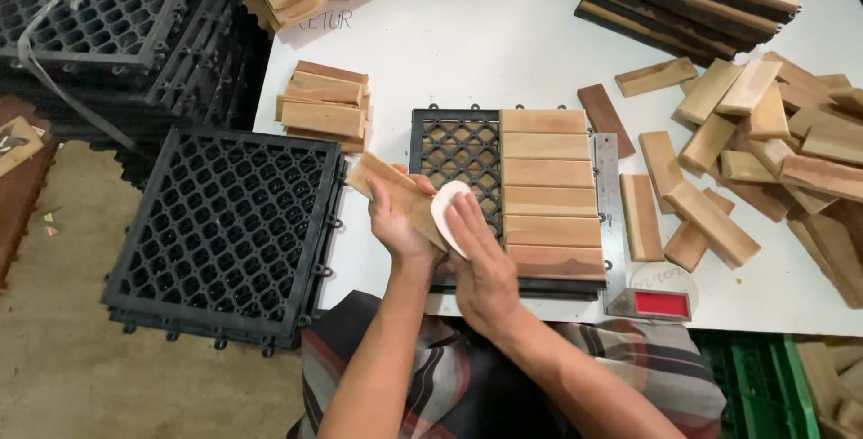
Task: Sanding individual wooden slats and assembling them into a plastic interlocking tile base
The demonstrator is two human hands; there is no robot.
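1. A wooden slat (pixel 395 196) is clasped in the left hand (pixel 395 223) at frame centre, tilted so that one face lies open to the pad.
2. A white pad (pixel 447 210) is pressed against the slat by the right hand (pixel 481 264), its grip flat on the pad.
3. Just right of the hands, a black grid (pixel 458 147) on the desk (pixel 503 35) is half covered with fitted slats (pixel 550 196).
4. Loose slats (pixel 764 133) are heaped at right, within reach; spare grids (pixel 225 232) are stacked at left.

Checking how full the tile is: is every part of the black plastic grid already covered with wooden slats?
No: wooden slats cover only the right part of the black grid base, whose left part shows bare lattice.
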